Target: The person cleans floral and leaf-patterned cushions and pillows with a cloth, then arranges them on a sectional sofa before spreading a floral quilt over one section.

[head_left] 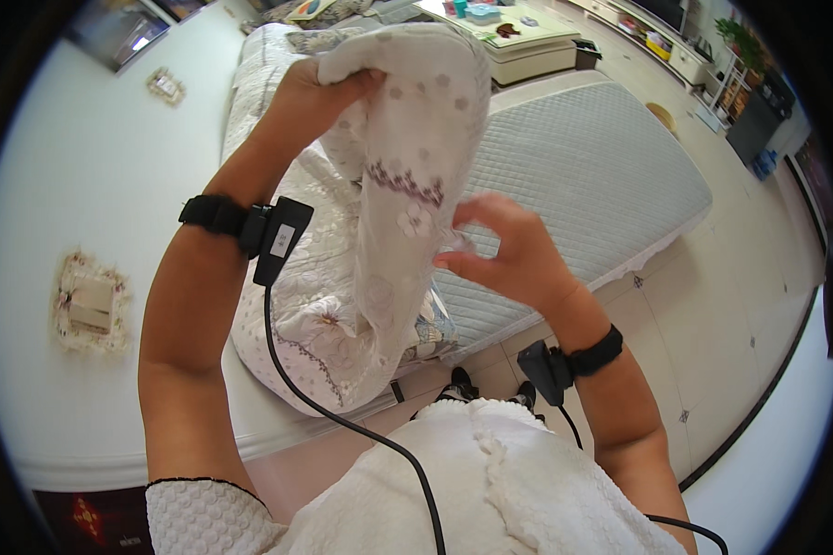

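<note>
A folded white cloth (403, 120) with grey blossoms and a purple patterned band hangs in front of me. My left hand (319, 102) is raised and closed on its upper left edge, with the thumb pressed on the fabric. Lower down, the cloth falls onto the quilted floral cover (305, 305) of the couch, and their border is hard to make out. Beside the cloth's right edge is my right hand (509, 245), its thumb and fingers curved and apart. A small whitish fold shows between them; whether they touch it is unclear.
A light blue-grey quilted mattress or padded seat (574, 176) extends to the right. Behind it stands a cream table (528, 55) with small items on it. A white wall with a framed switch (91, 301) rises at left. Tiled floor (657, 342) lies right. Cables run from both wrist devices.
</note>
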Demonstrator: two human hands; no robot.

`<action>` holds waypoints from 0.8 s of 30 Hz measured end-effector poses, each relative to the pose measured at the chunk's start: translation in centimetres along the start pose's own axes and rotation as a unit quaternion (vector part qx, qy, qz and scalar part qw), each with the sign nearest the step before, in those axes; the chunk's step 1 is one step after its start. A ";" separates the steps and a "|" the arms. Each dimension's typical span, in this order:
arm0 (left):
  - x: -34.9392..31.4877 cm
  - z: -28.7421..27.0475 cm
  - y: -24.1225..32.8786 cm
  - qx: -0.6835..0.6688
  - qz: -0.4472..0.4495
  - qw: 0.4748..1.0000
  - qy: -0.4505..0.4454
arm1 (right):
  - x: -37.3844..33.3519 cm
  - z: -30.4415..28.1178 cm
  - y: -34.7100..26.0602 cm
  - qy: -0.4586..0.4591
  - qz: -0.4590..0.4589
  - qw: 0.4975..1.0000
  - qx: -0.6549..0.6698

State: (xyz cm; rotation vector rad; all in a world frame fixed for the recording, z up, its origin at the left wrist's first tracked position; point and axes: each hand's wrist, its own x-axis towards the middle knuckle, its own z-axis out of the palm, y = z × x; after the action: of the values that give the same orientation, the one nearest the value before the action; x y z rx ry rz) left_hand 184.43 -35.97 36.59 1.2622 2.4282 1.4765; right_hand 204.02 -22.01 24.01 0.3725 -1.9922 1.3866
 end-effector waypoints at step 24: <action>3.5 -4.1 6.1 0.226 0.103 0.935 0.255 | -5.1 15.2 2.0 -0.068 0.195 0.957 0.202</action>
State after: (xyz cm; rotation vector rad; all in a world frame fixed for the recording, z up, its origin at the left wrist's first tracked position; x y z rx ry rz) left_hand 184.14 -35.29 44.66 1.3769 3.2136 1.4959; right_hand 201.07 -35.74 16.02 0.2651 -1.9541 2.0809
